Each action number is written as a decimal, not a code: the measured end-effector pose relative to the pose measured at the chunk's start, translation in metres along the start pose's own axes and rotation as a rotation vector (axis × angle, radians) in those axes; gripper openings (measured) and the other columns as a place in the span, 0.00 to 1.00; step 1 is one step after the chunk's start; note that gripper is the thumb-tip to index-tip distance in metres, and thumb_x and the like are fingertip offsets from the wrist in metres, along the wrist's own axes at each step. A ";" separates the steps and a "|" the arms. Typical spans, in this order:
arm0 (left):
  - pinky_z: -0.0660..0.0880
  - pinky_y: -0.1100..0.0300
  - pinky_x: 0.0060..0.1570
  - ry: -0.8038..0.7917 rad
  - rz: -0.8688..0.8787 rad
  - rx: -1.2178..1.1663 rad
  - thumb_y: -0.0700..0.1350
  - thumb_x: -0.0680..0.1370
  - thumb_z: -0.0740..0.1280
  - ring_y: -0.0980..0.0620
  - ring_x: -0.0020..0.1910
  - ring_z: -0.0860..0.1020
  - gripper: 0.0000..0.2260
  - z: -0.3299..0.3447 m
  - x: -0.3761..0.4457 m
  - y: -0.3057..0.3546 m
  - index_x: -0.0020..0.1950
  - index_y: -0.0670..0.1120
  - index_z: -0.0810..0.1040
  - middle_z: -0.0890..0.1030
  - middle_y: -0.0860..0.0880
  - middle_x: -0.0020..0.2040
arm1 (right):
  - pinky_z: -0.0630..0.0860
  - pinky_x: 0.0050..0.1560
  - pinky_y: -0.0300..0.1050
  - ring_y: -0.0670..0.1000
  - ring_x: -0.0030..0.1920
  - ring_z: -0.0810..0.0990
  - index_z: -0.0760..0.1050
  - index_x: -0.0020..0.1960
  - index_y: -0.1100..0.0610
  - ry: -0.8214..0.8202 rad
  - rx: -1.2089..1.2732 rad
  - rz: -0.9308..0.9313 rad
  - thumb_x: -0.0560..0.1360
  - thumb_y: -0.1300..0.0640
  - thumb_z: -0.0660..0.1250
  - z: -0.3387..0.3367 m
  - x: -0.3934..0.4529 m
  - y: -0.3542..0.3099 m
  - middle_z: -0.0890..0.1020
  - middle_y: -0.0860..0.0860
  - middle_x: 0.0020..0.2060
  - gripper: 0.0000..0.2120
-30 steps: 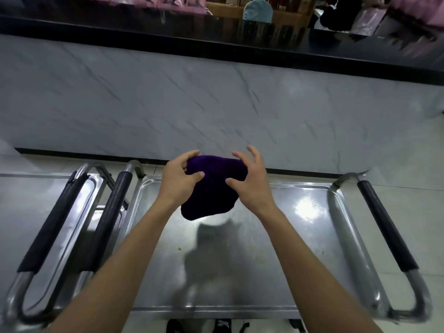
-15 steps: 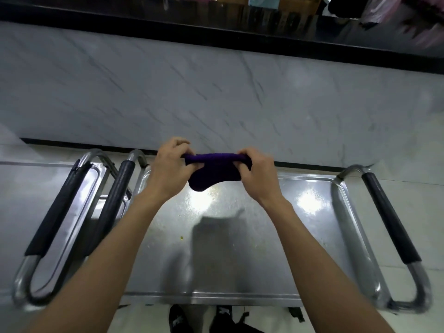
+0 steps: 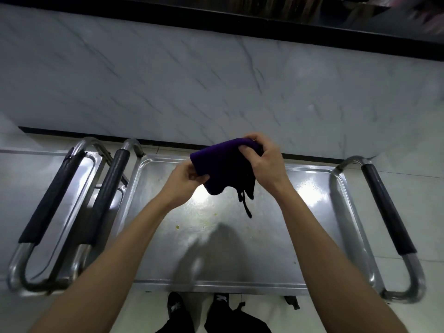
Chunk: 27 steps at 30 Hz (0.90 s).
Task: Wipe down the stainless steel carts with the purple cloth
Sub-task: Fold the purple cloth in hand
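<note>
A folded purple cloth point(image 3: 221, 164) hangs in the air above the far half of a stainless steel cart top point(image 3: 312, 236). My left hand point(image 3: 183, 182) pinches the cloth's lower left edge. My right hand point(image 3: 263, 162) grips its upper right end with curled fingers. A dark string dangles from the cloth's underside. Small yellowish crumbs point(image 3: 177, 227) and smears lie on the steel surface below the cloth.
A second steel cart point(image 3: 89, 169) stands close on the left, its black padded handle point(image 3: 51, 198) beside this cart's left handle point(image 3: 105, 195). The right handle point(image 3: 386, 212) borders pale floor tiles. A grey marble wall point(image 3: 216, 80) rises behind. My shoes point(image 3: 175, 306) show below the near edge.
Both hands have turned and refolded the cloth, shifting it to the right. The left hand dropped to its lower edge, the right rose over its top, and a string now dangles.
</note>
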<state>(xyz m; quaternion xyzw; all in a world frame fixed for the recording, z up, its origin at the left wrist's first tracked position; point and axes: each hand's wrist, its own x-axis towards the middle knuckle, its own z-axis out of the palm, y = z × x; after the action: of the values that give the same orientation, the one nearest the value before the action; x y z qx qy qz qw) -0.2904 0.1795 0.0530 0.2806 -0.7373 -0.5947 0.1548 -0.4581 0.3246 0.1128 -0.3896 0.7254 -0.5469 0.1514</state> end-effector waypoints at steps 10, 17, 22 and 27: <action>0.80 0.60 0.54 -0.043 0.006 0.081 0.39 0.82 0.66 0.57 0.56 0.82 0.16 0.025 0.008 0.009 0.67 0.53 0.77 0.83 0.57 0.57 | 0.76 0.50 0.35 0.43 0.50 0.81 0.81 0.55 0.52 0.048 0.002 0.069 0.79 0.62 0.66 -0.038 -0.007 0.023 0.84 0.41 0.46 0.09; 0.79 0.56 0.49 0.182 0.113 0.039 0.28 0.79 0.61 0.49 0.55 0.81 0.19 0.023 0.021 0.020 0.58 0.50 0.81 0.83 0.49 0.55 | 0.78 0.52 0.38 0.44 0.52 0.81 0.83 0.52 0.57 0.036 -0.117 -0.140 0.74 0.72 0.69 -0.028 -0.027 0.046 0.83 0.47 0.49 0.13; 0.82 0.48 0.47 0.229 -0.010 -0.086 0.25 0.77 0.57 0.47 0.52 0.83 0.27 0.025 0.022 0.029 0.53 0.54 0.85 0.86 0.48 0.51 | 0.77 0.58 0.56 0.57 0.56 0.81 0.84 0.50 0.63 0.034 -0.381 -0.324 0.70 0.75 0.71 -0.011 -0.048 0.081 0.83 0.56 0.55 0.13; 0.82 0.58 0.51 0.290 0.059 0.079 0.27 0.76 0.58 0.58 0.53 0.82 0.23 0.038 0.011 0.034 0.56 0.49 0.85 0.85 0.52 0.52 | 0.70 0.69 0.49 0.50 0.66 0.75 0.77 0.67 0.57 -0.192 -0.321 -0.145 0.75 0.65 0.69 0.006 -0.056 0.082 0.78 0.51 0.66 0.20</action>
<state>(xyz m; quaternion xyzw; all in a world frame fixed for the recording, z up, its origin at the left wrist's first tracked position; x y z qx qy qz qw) -0.3283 0.2073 0.0754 0.3477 -0.7379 -0.5138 0.2658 -0.4509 0.3695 0.0239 -0.5101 0.7556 -0.3943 0.1160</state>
